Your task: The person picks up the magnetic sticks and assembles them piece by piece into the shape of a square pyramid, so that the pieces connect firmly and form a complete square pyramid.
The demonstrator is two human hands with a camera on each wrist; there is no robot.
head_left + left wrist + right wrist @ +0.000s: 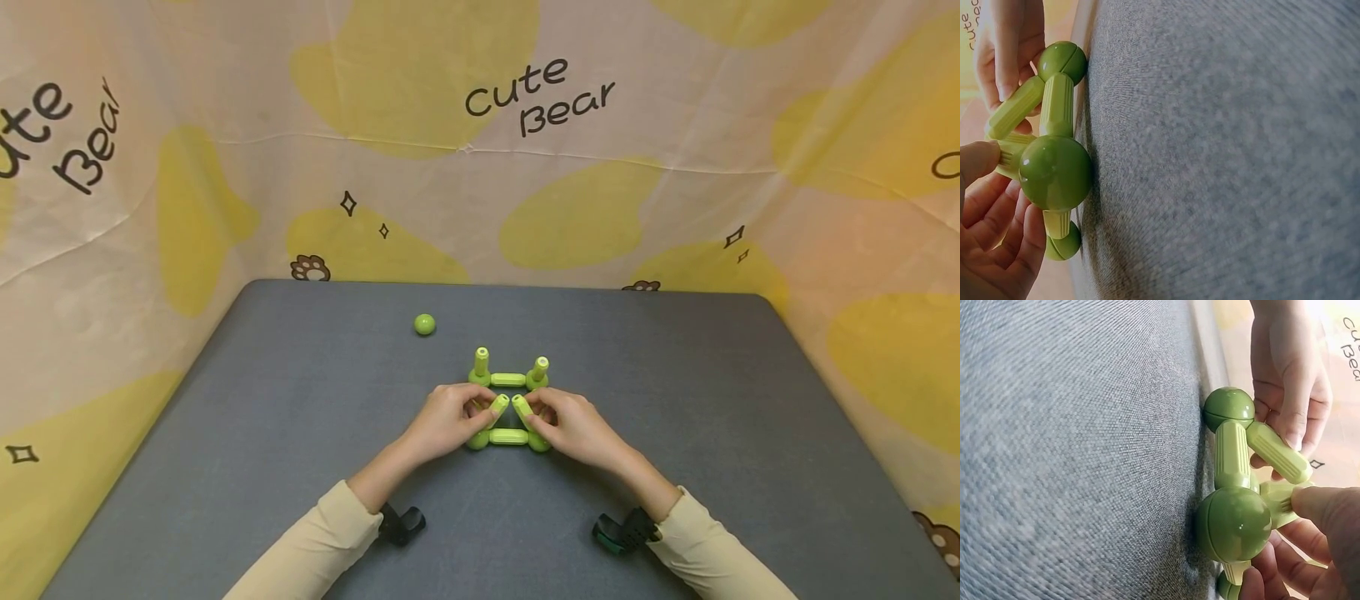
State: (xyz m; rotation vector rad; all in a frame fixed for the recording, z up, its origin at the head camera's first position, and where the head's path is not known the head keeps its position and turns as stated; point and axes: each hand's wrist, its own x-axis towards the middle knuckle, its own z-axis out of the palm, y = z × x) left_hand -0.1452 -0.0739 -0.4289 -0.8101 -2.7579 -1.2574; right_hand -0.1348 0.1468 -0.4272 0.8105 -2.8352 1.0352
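Observation:
A light-green frame of rods and balls lies on the table. My left hand [448,419] pinches the near-left rod [498,405], which rises from a dark-green ball [1057,174]. Opposite it, the right hand [576,423] pinches the near-right rod [521,406], which comes off another ball [1229,411]. Both held rods lean inward, their tops close together. A ribbed crossbar [508,437] joins the two near balls. Behind the hands, a far crossbar [507,380] links two more balls, each with a standing rod [482,360]. The fingers partly hide the frame's sides.
A loose green ball [424,324] sits on the grey table [315,375], behind and left of the frame. Printed cloth [420,100] hangs behind and beside the table. Each wrist wears a black camera mount [402,525].

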